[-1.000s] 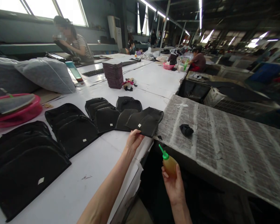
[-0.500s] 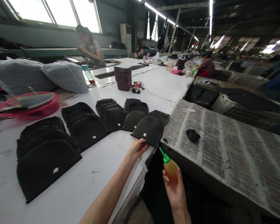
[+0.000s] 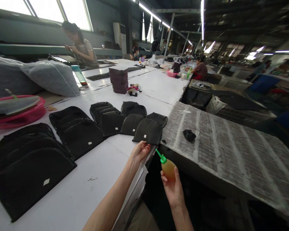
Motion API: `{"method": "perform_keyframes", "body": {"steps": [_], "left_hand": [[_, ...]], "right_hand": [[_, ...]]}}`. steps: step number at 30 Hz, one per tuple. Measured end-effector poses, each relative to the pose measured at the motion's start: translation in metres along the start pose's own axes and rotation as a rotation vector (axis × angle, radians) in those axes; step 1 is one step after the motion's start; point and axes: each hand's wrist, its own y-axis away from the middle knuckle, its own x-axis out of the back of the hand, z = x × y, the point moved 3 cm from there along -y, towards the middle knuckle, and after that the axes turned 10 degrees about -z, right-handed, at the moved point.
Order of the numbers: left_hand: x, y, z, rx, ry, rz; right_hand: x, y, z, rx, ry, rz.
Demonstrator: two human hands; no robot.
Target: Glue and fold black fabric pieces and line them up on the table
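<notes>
My left hand [image 3: 140, 152] pinches the near edge of a black curved-top fabric piece [image 3: 150, 129] with a small white tag. That piece lies at the right end of a fan of similar black pieces [image 3: 112, 122] on the white table [image 3: 106, 163]. In my right hand [image 3: 172, 189] is a squeeze bottle [image 3: 168, 170] of amber liquid with a green nozzle. Its tip points up and left, just right of the left hand and close to the fabric piece's lower edge. Larger stacks of black pieces [image 3: 33, 173] spread to the left.
A grey striped covered surface [image 3: 207, 154] stands to the right, holding a black scrap [image 3: 189, 135]. A pink basket [image 3: 26, 112], stuffed bags [image 3: 50, 77], a teal-topped bottle [image 3: 79, 75] and a purple stack [image 3: 118, 81] sit farther back. A co-worker [image 3: 83, 48] sits beyond them.
The view has turned a little to the right, so the scene shifts left. The held piece's near edge has swung slightly, and the bottle has come a little closer to it.
</notes>
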Motion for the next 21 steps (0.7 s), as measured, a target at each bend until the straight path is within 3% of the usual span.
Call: {"method": "perform_keyframes", "body": {"steps": [6, 14, 21], "left_hand": [[-0.013, 0.004, -0.004, -0.046, 0.091, -0.017], [-0.036, 0.0, 0.008, -0.172, 0.215, -0.105], [-0.026, -0.003, -0.013, -0.113, 0.177, -0.047]], "right_hand": [[0.005, -0.001, -0.001, 0.028, 0.035, -0.022], [0.005, 0.001, -0.005, 0.028, -0.034, 0.014], [0.008, 0.001, -0.01, 0.02, -0.051, 0.017]]}}
